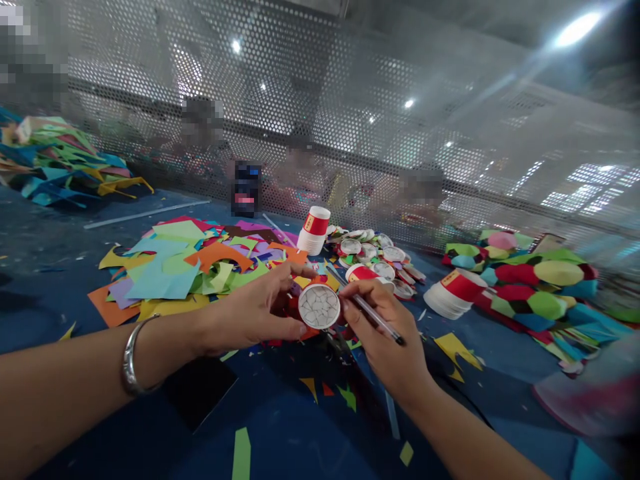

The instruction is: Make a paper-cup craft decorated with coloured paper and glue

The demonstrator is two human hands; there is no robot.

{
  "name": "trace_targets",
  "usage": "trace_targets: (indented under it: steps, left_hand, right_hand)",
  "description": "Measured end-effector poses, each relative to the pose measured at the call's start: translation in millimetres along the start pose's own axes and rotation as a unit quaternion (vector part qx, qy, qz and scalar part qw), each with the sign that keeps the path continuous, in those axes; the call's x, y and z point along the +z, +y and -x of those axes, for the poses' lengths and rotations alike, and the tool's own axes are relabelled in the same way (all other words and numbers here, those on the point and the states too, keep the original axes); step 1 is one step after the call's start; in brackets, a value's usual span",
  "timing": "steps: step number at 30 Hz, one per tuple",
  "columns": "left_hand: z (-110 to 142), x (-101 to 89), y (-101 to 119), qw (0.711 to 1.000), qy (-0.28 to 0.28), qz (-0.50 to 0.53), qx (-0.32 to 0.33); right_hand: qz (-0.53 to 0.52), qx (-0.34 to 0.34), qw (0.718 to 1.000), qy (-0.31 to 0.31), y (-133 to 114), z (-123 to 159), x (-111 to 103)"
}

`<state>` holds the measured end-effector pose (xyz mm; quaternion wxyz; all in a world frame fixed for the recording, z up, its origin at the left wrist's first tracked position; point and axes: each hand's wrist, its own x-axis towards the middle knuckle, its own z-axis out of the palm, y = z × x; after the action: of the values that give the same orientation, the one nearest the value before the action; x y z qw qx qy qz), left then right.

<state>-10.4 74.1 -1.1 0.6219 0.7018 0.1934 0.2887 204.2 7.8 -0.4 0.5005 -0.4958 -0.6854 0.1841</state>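
Observation:
My left hand, with a silver bangle at the wrist, curls thumb and forefinger around a round white paper cup bottom. Dark lines split its white face into irregular cells, like a cracked pattern, and a little red shows behind its rim. A clear-barrelled pen with a black end is gripped in my right hand. The right fingertips are at the right edge of the cup bottom. Where the pen's tip sits is hard to make out. Dark scissors seem to lie just below the cup bottom, partly hidden.
Coloured paper offcuts spread to the left. Behind my hands stand stacked paper cups and a pile of patterned cup bottoms. More stacked cups and multicoloured paper pieces lie right. A perforated metal screen rises behind.

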Motion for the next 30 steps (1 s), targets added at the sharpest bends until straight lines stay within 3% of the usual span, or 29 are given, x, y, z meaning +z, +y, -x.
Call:
trace_targets:
  steps: [16,21,26,30]
  left_hand:
    - [-1.7,-5.2,8.1,0.996,0.078,-0.006,-0.042]
    - [-1.6,-9.3,8.5,0.993,0.107,0.046,-0.025]
    - [-3.2,-13.6,4.7,0.995,0.095,0.008,-0.012]
    - [-3.0,-12.5,5.8,0.997,0.082,0.007,-0.017]
  right_hand:
    - [-0.008,0.035,0.999,-0.007,2.7,0.1,-0.5]
    - [-0.013,0.037,0.999,-0.010,3.9,0.7,0.8]
    - [0.004,0.034,0.999,0.019,1.1,1.0,0.6]
    - [0.023,0.026,0.999,-0.004,1.3,1.2,-0.5]
